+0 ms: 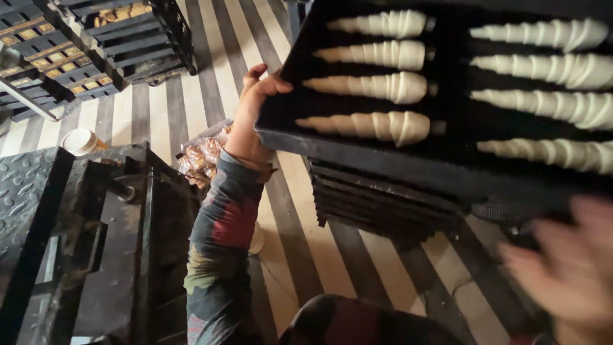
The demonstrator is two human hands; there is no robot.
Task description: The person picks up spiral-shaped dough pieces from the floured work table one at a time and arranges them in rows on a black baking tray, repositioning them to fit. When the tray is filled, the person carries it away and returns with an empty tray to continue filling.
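Left hand (253, 108) gripping the left edge of a black tray (357, 153) — thumb on top, fingers curled under. Right hand (568, 268) low at the right, blurred, just below the tray's near edge; cannot tell if holding or loose. Tray held up in the air, tilted, above a stack of black trays (377, 204) on the striped floor (211, 70). On the held tray, 8 pale dough cones (373, 126) in 2 rows — 4 toward the left edge, 4 toward the right edge, all lying flat with points to the left. Bag of brown pastries (201, 156) on the floor just beside the left wrist. Dark metal machine (96, 243) at the bottom left. More crates (128, 32) at the top left.
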